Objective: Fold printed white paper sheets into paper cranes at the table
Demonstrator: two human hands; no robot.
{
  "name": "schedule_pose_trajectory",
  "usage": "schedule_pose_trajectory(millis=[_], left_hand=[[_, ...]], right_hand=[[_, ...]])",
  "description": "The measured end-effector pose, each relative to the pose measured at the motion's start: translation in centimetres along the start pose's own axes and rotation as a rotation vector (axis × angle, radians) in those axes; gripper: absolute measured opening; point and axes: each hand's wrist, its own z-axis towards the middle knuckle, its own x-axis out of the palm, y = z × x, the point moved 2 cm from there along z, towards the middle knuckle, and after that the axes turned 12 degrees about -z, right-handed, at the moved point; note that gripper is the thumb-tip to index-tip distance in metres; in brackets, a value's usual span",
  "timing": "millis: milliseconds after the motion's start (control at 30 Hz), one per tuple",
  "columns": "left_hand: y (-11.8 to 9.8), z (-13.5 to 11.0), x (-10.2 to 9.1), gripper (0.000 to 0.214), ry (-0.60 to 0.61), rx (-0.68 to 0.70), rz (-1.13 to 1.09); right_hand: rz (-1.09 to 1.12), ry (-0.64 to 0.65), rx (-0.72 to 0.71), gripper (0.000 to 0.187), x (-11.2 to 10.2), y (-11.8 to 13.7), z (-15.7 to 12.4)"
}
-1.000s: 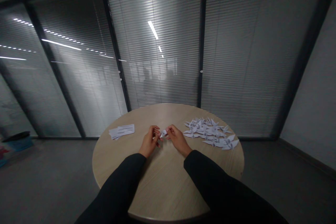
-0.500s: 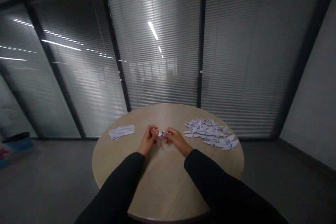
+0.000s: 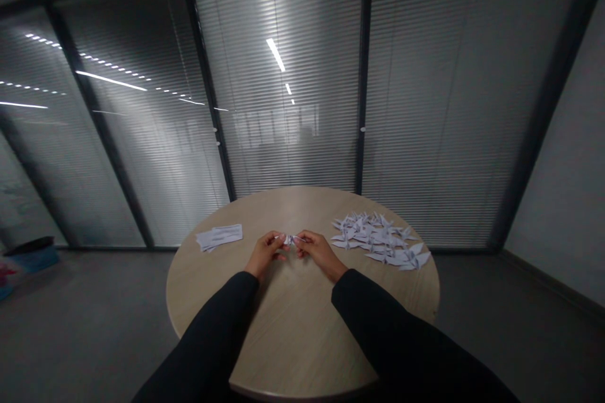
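Between my fingertips, above the middle of the table, is a small folded white paper crane (image 3: 290,240). My left hand (image 3: 265,253) pinches its left side with thumb and forefinger. From the other side my right hand (image 3: 316,252) grips it in a pinch as well. Much of the paper is covered by the fingers, and its finer folds are too small to make out. To the right lies a spread of several finished white paper cranes (image 3: 378,239), their wings pointed outward. A loose stack of white paper sheets (image 3: 220,237) rests to the left.
The round wooden table (image 3: 293,340) carries all the paper. Behind it stands a glass partition with blinds (image 3: 293,157) in dark frames. A blue bin (image 3: 33,255) is on the floor at far left, and a pale wall (image 3: 562,220) rises on the right.
My left hand has shifted slightly left, and its fingers have re-gripped the paper's left side. My right hand keeps its pinch, nearly still.
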Motion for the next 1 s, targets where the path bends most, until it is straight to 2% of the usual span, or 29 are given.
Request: schedule_pose_trajectory(millis=[267,600,1000], left_hand=[[0.3,0.0,-0.3,0.038,0.029,-0.084,-0.17],[-0.1,-0.3,0.3,0.035,0.1,-0.148,-0.396],[-0.6,-0.7,1.0,0.036,0.193,-0.132,-0.457]], right_hand=[[0.129,0.048,0.015,0.029,0.0,0.9,-0.5],[0.297,0.138,0.002,0.028,0.3,2.1,-1.1],[0.358,0.216,-0.036,0.027,0.6,1.7,-1.1]])
